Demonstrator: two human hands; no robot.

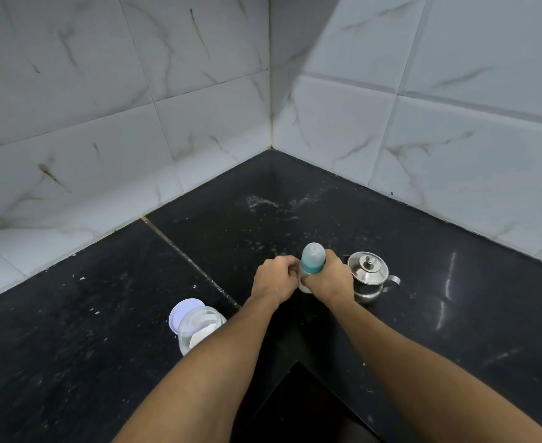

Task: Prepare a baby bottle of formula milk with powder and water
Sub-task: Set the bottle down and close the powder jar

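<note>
Curling the fingers of your left hand (pixel 274 278) and right hand (pixel 330 279) round the clear, teal-collared plastic baby bottle (pixel 312 259), you seem to be tightening its top. Next, a firm shake looks due.

the bottle (pixel 312 258) has a pale, see-through blue cap, a teal ring below it and a milky white body. just right of the bottle, the pot (pixel 368 278) is shiny silver metal. left of the bottle, the jar (pixel 201 327) is clear with white powder inside, and its lid (pixel 183 310) is white with a faint lilac tint. the tabletop (pixel 71 362) is glossy black, flecked with white specks, with a pale seam line left of the bottle. behind the bottle, the wall tiles (pixel 454 139) are white with grey-brown marble veins.
</note>
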